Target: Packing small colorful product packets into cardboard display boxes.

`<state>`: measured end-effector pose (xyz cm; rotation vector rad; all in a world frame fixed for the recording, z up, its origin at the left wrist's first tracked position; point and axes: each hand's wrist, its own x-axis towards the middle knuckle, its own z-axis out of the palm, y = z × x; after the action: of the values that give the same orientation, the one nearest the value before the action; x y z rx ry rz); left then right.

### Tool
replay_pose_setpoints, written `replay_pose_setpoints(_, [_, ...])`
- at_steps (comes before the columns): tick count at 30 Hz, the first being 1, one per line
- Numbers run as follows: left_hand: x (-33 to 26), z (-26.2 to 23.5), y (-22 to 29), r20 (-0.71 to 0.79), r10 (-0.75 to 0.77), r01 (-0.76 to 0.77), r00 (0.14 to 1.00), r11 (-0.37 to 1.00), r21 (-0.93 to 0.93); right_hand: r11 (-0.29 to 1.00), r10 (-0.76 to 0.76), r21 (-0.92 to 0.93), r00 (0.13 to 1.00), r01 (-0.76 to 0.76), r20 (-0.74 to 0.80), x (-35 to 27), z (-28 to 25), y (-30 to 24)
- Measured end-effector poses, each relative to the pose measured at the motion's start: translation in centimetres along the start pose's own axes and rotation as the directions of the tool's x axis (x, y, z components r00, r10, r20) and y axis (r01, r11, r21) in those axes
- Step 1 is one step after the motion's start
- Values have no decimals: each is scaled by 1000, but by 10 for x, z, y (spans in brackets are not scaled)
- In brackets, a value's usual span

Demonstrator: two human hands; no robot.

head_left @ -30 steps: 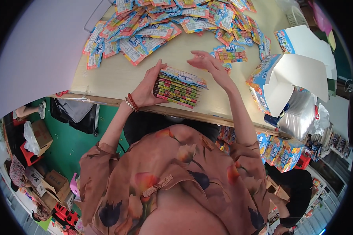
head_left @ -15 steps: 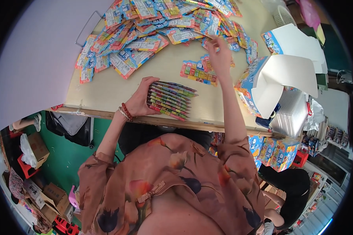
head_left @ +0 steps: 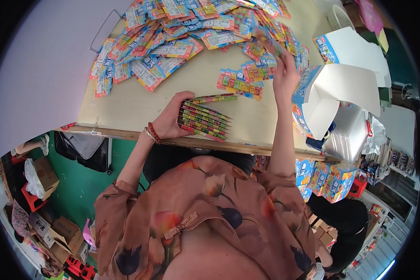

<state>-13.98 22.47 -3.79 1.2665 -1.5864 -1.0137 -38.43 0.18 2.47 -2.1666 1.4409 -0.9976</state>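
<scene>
My left hand (head_left: pixel 169 119) is wrapped round the left end of a stack of flat, colourful packets (head_left: pixel 204 121), held on edge at the table's front. The top packet fans slightly apart from the others. My right hand (head_left: pixel 286 77) is raised on the right, its fingers closed on a single packet (head_left: pixel 269 43), which is blurred. Below and left of that hand, a few loose packets (head_left: pixel 240 85) lie overlapping, with rows of small coloured squares on their faces. A large heap of the same blue, pink and yellow packets (head_left: pixel 172 49) covers the far side of the table.
Right of my right hand stands an open display box (head_left: pixel 333 88) with white flaps, and another box (head_left: pixel 352 53) lies behind it. Clear plastic trays (head_left: pixel 347 135) are stacked at the table's right edge. Filled boxes (head_left: pixel 329 182) stand below. Another person in black (head_left: pixel 343 228) is at lower right.
My right hand has moved right and slightly nearer, now with a packet in its fingers. Loose packets near it have shifted. The top of the left hand's stack has spread apart.
</scene>
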Motion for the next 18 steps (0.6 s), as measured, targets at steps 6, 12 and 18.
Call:
replay_pose_setpoints(6, [3, -2, 2, 86, -72, 70, 994, 997, 19, 634, 136, 694, 932, -342, 335, -80, 14, 35])
replay_pose_setpoints(12, [3, 6, 0, -39, 127, -121, 991, 986, 116, 658, -64, 514, 640, -550, 766, -112, 19, 15])
replay_pose_setpoints(18, [2, 4, 1, 21, 8, -9, 1000, 997, 79, 522, 10, 687, 809, -505, 588, -148, 12, -4])
